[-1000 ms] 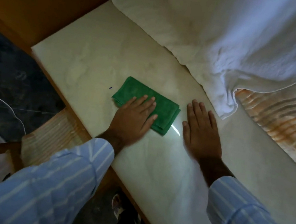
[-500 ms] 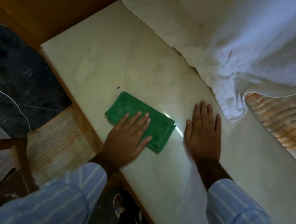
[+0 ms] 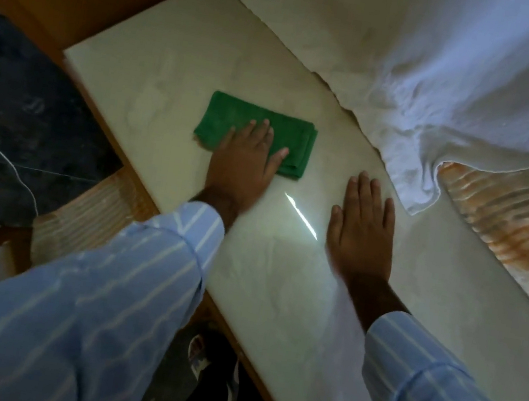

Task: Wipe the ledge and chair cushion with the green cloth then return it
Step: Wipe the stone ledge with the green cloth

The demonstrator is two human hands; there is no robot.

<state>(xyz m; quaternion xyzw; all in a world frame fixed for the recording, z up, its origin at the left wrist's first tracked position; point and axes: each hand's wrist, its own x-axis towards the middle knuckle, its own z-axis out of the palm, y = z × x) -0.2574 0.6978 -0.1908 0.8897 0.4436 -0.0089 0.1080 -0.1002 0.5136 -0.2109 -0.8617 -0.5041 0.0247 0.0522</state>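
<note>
Wiping onward: the left hand (image 3: 245,159) has pushed the green cloth (image 3: 256,131) toward ten o'clock, away from the right hand (image 3: 361,227).
Ledge (image 3: 279,272) work continues; cushion untouched, I judge. One folded cloth, flat on the ledge; two hands, both flat with fingers extended, well apart, left palm pressing cloth, right on bare ledge.

Nothing readable anywhere here, no text, labels, brand marks or numbers that I can make out. The green cloth (image 3: 257,129), the pale ledge (image 3: 157,79), the white sheet (image 3: 449,73) and the striped shirt sleeves (image 3: 141,267) are all plain as far as lettering goes. It's pretty dim too, so anything tiny would be lost in the murk anyway.
</note>
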